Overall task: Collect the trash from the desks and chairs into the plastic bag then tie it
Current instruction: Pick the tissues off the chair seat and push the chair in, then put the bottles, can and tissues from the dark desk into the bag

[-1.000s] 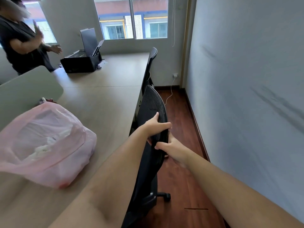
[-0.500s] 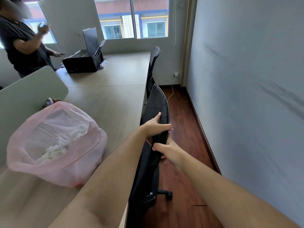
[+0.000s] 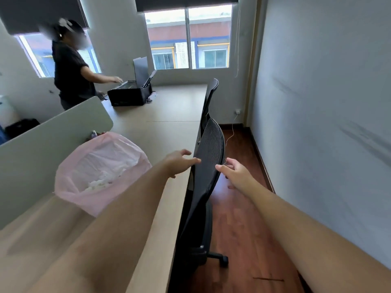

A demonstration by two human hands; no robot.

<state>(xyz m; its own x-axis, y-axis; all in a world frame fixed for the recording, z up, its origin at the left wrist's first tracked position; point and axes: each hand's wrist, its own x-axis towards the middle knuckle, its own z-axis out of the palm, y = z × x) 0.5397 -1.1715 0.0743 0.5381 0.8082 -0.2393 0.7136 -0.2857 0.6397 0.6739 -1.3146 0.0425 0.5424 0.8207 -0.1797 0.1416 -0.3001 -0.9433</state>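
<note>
The plastic bag point(image 3: 74, 193) stands on the counter point(image 3: 165, 115), left of the left hand point(image 3: 179, 163), farther from the right hand point(image 3: 234, 172); both hands' fingers are spread and empty.

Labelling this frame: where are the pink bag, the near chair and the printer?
pink bag point(image 3: 84, 199), head view, lower front wall.
near chair point(image 3: 211, 148), head view, mesh backrest.
printer point(image 3: 127, 97), head view, front face.

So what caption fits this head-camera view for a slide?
Open left hand and right hand at a black mesh office chair; pink plastic bag on the desk.
</note>
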